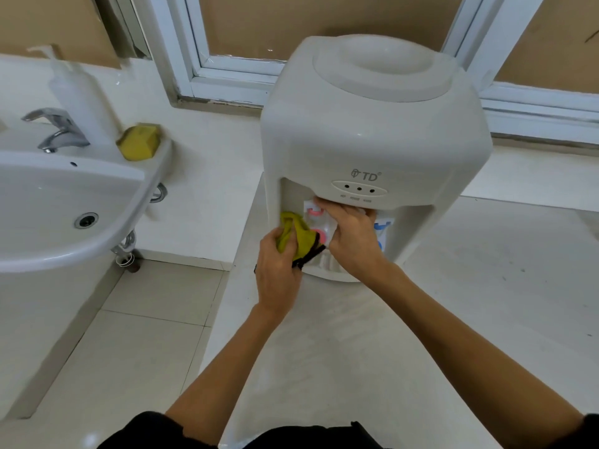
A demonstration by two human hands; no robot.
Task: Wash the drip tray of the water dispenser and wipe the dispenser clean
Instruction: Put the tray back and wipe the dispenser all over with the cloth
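Observation:
A white tabletop water dispenser (372, 131) stands on a pale counter. Its front recess holds a red tap (319, 236) and a blue tap (382, 226). My left hand (278, 270) grips a yellow-green cloth (296, 236) with a black edge and holds it against the left inner wall of the recess. Reaching into the recess, my right hand (351, 234) has its fingers curled over the white tap housing between the two taps. The drip tray (324, 264) shows only as a white strip at the base, mostly hidden behind both hands.
A white washbasin (64, 202) with a chrome faucet (56, 129) hangs to the left. On its rim sit a yellow sponge (139, 140) and a white pump bottle (77, 92). Behind the dispenser is a white window frame (227, 79). Tiled floor (136, 319) lies below the basin.

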